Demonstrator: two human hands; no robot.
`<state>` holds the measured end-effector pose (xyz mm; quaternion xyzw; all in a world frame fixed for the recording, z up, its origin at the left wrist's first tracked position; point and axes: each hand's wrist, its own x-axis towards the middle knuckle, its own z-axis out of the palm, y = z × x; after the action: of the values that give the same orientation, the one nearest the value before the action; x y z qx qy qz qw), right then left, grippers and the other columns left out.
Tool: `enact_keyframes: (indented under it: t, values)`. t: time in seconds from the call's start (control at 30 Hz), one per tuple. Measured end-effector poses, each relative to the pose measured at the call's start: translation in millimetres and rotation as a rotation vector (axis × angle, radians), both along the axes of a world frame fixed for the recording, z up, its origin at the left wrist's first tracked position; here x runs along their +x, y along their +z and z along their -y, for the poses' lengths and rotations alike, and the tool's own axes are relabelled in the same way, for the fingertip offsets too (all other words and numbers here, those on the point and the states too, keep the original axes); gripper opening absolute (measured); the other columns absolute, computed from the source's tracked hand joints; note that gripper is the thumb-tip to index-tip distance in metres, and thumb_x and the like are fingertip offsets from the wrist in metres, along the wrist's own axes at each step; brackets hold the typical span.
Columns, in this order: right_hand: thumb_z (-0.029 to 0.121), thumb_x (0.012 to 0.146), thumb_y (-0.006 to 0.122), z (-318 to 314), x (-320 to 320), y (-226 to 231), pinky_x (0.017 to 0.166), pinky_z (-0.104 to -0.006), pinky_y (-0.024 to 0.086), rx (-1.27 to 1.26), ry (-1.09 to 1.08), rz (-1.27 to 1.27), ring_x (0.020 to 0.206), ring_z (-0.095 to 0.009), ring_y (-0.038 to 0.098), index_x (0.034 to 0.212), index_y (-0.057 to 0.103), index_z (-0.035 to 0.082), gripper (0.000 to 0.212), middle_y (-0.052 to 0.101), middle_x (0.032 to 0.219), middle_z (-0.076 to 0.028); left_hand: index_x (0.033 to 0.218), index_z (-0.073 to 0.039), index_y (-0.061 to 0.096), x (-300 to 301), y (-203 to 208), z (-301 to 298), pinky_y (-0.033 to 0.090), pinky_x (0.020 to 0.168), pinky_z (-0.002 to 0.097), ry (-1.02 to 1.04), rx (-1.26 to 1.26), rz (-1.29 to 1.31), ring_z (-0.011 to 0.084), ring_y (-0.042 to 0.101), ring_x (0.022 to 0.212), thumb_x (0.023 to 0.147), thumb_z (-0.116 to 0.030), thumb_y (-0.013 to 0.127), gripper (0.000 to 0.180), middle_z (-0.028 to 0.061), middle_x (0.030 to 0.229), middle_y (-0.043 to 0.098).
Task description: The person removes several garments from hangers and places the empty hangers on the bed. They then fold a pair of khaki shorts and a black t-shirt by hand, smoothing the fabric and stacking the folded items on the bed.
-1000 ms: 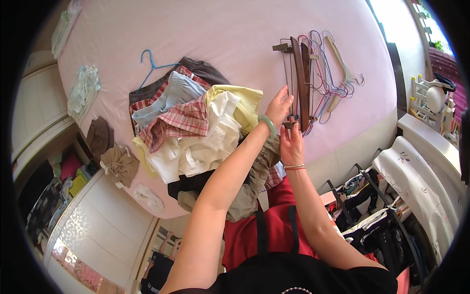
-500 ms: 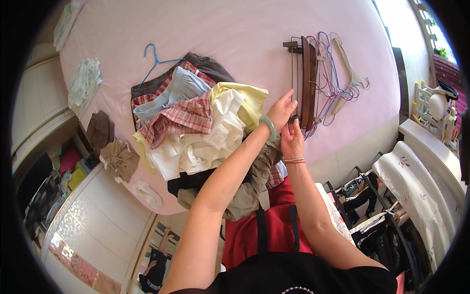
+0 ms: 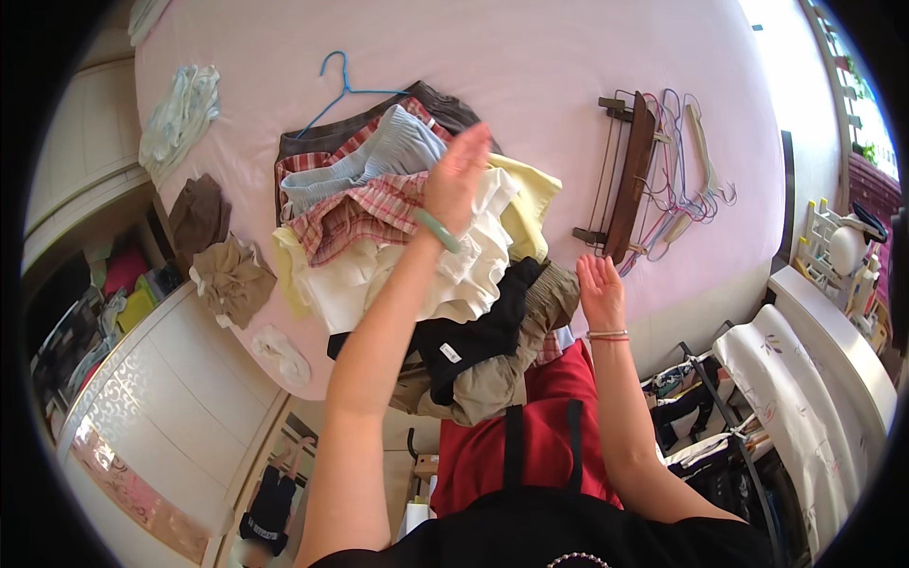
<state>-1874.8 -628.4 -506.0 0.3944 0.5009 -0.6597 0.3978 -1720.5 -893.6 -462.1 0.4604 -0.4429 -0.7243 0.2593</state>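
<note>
Left hand is over the clothes pile, fingers straight out and side by side (contact with the cloth: can't tell); light-green bangle on that wrist. Right hand has its palm showing, fingers extended, gripping nothing, just below the near end of the brown hangers; can't tell if the fingertips touch.

Pile lies on the bed, pink sheet, in front of the person: dark grey garment at the far side with a blue hanger at its edge, then light blue garment, red plaid garment, white garment, yellow garment on the right, black garment and olive garment nearest the body.

Brown hangers lie right of the pile, well apart from it, with coloured wire hangers just beside. Dark brown garment and tan bundle sit near the bed's left edge.
</note>
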Motion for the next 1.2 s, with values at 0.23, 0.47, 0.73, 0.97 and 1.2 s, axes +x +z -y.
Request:
enact_keyframes:
  t: [0.23, 0.47, 0.73, 0.97, 1.2]
  values:
    - [0.022, 0.097, 0.059, 112, 21, 39, 0.088, -0.0313, 0.052, -0.156, 0.532, -0.341, 0.103, -0.021, 0.063, 0.122, 0.056, -0.003, 0.035, 0.064, 0.113, -0.012, 0.127, -0.003, 0.058, 111, -31, 76, 0.046, 0.096, 0.0275, 0.165, -0.239, 0.306, 0.0154, 0.06, 0.111, 0.098, -0.018, 0.056, 0.032, 0.0093, 0.122, 0.064]
    - [0.025, 0.097, 0.057, 292, 77, 16, 0.086, -0.0291, 0.051, -0.388, 0.975, -0.534, 0.101, -0.021, 0.065, 0.118, 0.062, -0.004, 0.036, 0.068, 0.11, -0.012, 0.125, -0.009, 0.061, 186, -68, 119, 0.049, 0.09, 0.0306, 0.072, -0.48, 0.736, 0.0203, 0.064, 0.104, 0.095, -0.019, 0.057, 0.032, 0.0112, 0.119, 0.066]
    - [0.021, 0.091, 0.055, 387, 132, -42, 0.089, -0.041, 0.05, -0.277, 1.428, -1.405, 0.1, -0.038, 0.063, 0.115, 0.064, 0.002, 0.032, 0.067, 0.107, -0.02, 0.125, -0.013, 0.061, 226, -74, 151, 0.044, 0.099, 0.038, -0.215, -0.7, 1.047, 0.0293, 0.057, 0.117, 0.096, -0.021, 0.052, 0.031, 0.0101, 0.131, 0.058]
    - [0.028, 0.091, 0.056, 400, 150, -65, 0.093, -0.0452, 0.044, -0.044, 1.755, -1.633, 0.112, -0.032, 0.057, 0.119, 0.063, 0.009, 0.035, 0.063, 0.118, -0.015, 0.128, -0.018, 0.058, 242, -92, 160, 0.038, 0.104, 0.0422, -0.417, -0.775, 1.296, 0.024, 0.048, 0.128, 0.095, -0.022, 0.054, 0.033, 0.0039, 0.136, 0.055]
    - [0.044, 0.087, 0.061, 406, 157, -42, 0.088, -0.0434, 0.045, 0.036, 1.845, -1.716, 0.106, -0.029, 0.059, 0.103, 0.07, 0.013, 0.036, 0.067, 0.108, -0.01, 0.114, -0.018, 0.061, 234, -61, 161, 0.036, 0.097, 0.0428, -0.628, -0.886, 1.495, 0.0206, 0.054, 0.11, 0.09, -0.02, 0.061, 0.024, -0.0013, 0.123, 0.056]
